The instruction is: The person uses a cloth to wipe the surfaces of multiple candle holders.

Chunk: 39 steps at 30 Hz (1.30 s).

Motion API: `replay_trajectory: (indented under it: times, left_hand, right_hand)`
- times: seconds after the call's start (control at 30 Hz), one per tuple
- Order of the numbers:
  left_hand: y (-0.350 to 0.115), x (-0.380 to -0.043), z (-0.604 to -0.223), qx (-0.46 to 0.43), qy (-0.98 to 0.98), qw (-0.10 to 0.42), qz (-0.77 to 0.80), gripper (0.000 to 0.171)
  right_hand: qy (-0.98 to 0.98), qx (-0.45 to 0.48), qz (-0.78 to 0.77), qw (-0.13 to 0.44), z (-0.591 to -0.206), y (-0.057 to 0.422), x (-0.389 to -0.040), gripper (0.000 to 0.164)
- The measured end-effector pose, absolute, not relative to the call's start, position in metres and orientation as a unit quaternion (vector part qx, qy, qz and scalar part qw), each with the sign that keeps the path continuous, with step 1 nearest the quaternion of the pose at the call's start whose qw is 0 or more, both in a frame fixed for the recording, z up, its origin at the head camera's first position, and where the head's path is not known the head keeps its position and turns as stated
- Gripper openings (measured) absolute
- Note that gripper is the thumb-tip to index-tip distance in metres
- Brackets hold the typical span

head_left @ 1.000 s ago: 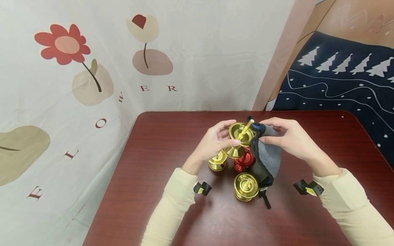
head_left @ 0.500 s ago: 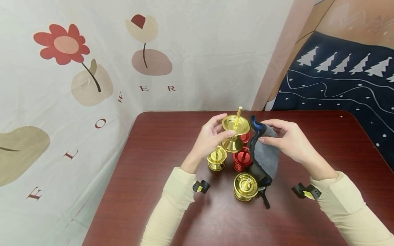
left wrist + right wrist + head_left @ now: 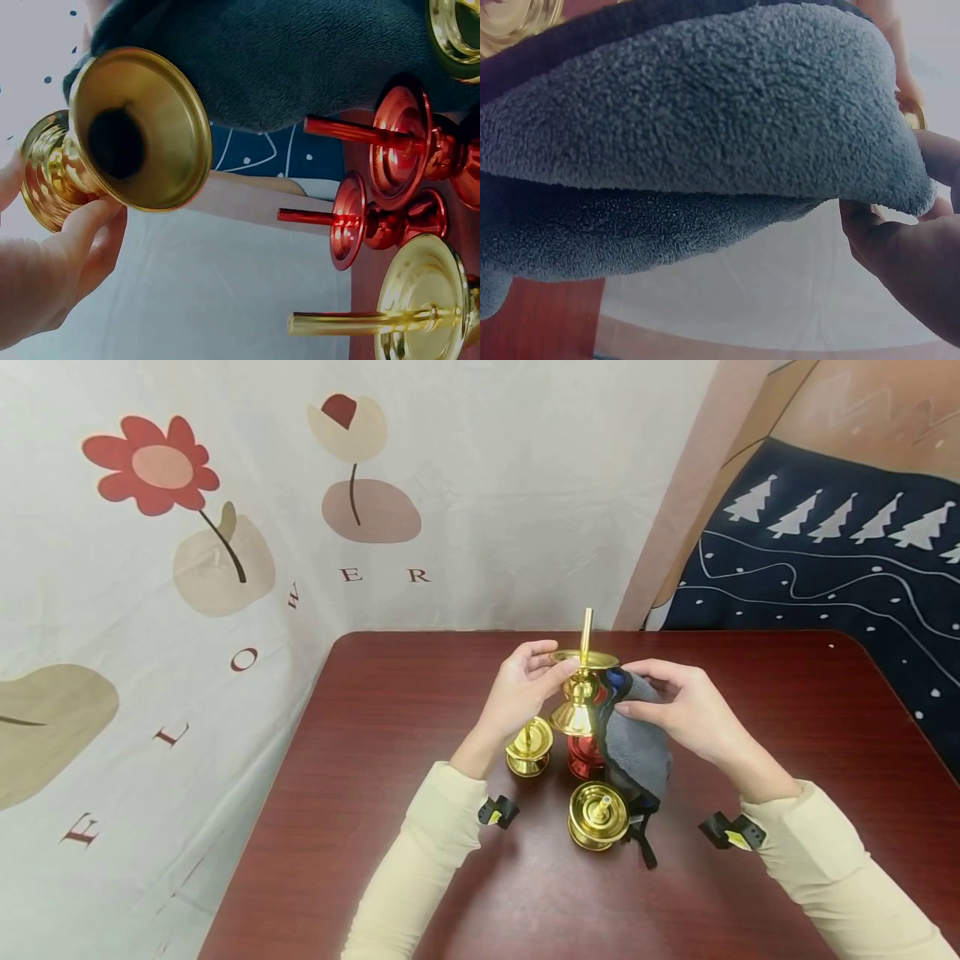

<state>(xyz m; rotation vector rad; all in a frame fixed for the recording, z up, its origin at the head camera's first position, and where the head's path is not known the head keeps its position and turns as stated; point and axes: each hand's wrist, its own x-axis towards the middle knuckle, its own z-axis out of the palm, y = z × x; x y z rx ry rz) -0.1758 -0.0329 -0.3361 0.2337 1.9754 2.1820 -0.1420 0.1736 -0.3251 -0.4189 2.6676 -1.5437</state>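
Observation:
My left hand (image 3: 513, 700) holds a shiny gold candle holder (image 3: 576, 720) above the table, roughly upright, with its spike pointing up. In the left wrist view the hollow base of this gold candle holder (image 3: 172, 124) faces the camera. My right hand (image 3: 686, 706) pinches the upper end of a grey plush cloth item (image 3: 637, 747) with dark edging and a little blue at the top. This cloth hangs down right beside the raised holder and overlaps its right side; whether they touch is unclear. My right fingers (image 3: 877, 232) show at the cloth's end in the right wrist view.
On the reddish-brown table (image 3: 390, 793) stand a gold candle holder (image 3: 528, 752) at left, another gold candle holder (image 3: 597, 817) in front, and a red candle holder (image 3: 582, 758) partly hidden. A second red candle holder (image 3: 349, 221) shows in the left wrist view. A printed curtain (image 3: 525, 527) hangs behind.
The held gold candle holder went from tilted against the cloth to farther left, then back right, now upright. My right hand has shifted slightly left with the cloth.

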Motion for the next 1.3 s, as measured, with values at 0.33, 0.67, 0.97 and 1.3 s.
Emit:
replay_trajectory:
  times: [0.33,0.67,0.97,1.3]
  left_hand:
    - [-0.028,-0.174,-0.341,0.055,0.643,0.090,0.759,0.031]
    - [-0.033,-0.174,-0.342,0.133,0.651,0.102,0.740,0.023]
    - [-0.038,-0.175,-0.342,0.228,0.690,0.143,0.672,0.045]
    - [-0.038,-0.174,-0.342,0.224,0.685,0.167,0.672,0.046]
  right_hand:
    - [0.858,-0.127,-0.497,0.015,-0.324,0.171,-0.144,0.042]
    - [0.851,-0.119,-0.512,0.004,-0.327,0.174,-0.146,0.040]
    - [0.851,-0.130,-0.509,-0.017,-0.326,0.175,-0.147,0.037]
    - [0.817,-0.138,-0.558,-0.035,-0.326,0.175,-0.148,0.043]
